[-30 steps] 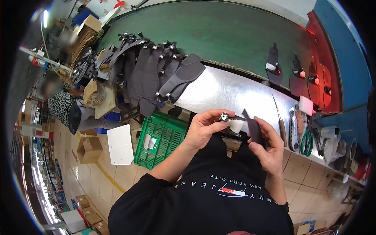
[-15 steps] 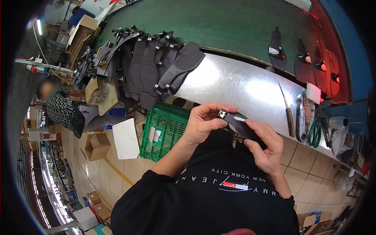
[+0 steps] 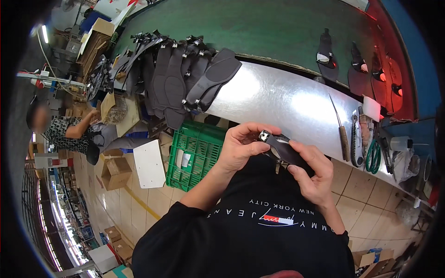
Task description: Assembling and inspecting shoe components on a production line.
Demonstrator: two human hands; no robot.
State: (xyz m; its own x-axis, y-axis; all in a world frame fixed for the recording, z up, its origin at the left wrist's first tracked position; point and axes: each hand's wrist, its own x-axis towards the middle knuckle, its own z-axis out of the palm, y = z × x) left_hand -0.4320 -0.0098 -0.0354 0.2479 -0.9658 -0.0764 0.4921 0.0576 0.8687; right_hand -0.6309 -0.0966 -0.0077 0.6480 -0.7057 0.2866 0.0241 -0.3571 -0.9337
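Just in front of my chest I hold a black sandal point(image 3: 283, 150) with a shiny ornament on its strap. My left hand point(image 3: 242, 149) pinches the strap beside the ornament between thumb and fingers. On the other end, my right hand point(image 3: 315, 172) has its thumb and forefinger closed. A small metal piece point(image 3: 278, 167) hangs below the sandal, perhaps a buckle. Much of the sandal's underside is hidden. To the far left, a heap of dark grey sandals point(image 3: 172, 81) with shiny ornaments lies over the bench edge.
Along the steel bench point(image 3: 278, 92) at right lie an awl point(image 3: 343, 144), a utility knife point(image 3: 356, 141) and green-handled scissors point(image 3: 373, 157). Beyond runs a green conveyor belt point(image 3: 273, 28) carrying several sandals point(image 3: 327, 58). A green crate point(image 3: 192, 160) stands left; a co-worker point(image 3: 74, 132) is farther left.
My hands barely move; the sandal tilts slightly and the small metal piece below it shows more clearly. The co-worker has shifted left and raised an arm.
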